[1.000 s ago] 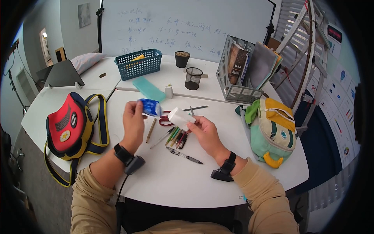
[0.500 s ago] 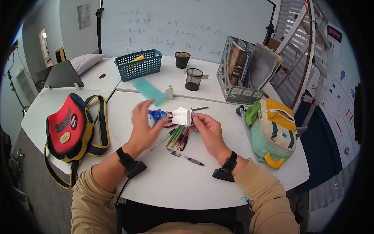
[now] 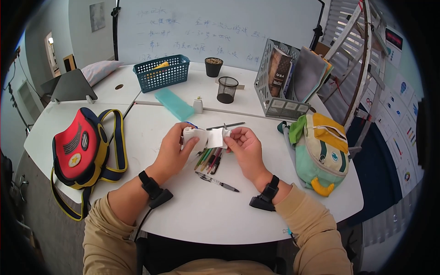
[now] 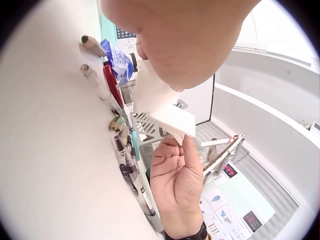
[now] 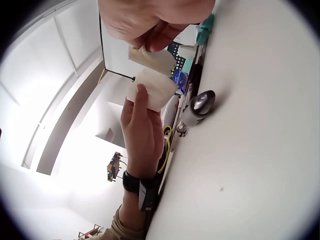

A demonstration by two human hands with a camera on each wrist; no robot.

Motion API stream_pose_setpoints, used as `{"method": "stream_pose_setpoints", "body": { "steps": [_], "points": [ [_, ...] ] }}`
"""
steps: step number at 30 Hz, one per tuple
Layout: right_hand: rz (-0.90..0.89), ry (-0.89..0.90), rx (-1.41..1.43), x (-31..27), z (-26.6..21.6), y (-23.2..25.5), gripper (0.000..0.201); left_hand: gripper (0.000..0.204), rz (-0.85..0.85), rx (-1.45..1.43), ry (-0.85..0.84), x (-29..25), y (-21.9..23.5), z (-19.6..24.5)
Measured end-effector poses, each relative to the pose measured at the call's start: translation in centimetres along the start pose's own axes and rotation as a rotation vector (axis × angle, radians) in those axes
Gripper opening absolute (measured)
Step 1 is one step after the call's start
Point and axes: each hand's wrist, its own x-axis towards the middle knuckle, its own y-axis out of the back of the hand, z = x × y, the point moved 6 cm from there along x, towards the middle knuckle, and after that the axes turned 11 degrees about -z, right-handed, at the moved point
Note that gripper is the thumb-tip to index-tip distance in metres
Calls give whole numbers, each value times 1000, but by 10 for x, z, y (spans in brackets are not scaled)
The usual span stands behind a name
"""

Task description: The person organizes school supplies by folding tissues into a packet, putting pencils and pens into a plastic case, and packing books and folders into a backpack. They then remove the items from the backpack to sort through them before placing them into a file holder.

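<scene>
White tissue paper, gripped by the left hand and pinched by the right hand, is above the pencils and pens on the table, near blue plastic packaging.

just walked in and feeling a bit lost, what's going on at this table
A person is handling white folded paper above the table: the left grip holds one part and the right grip pinches another. Whether the parts are joined is hard to tell. A blue packet lies near the red-handled scissors, with loose pens on the table.
</scene>
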Motion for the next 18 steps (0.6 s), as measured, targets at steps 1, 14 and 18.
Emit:
{"method": "stream_pose_setpoints", "body": {
  "steps": [1, 14, 18],
  "points": [
    [24, 16, 14, 0, -1, 2, 26, 37, 17, 0, 33, 0, 2, 0],
    [63, -15, 29, 0, 4, 8, 24, 73, 56, -214, -66, 2, 2, -15],
    [73, -1, -2, 0, -2, 6, 24, 70, 39, -290, 21, 1, 3, -9]
  ]
}}
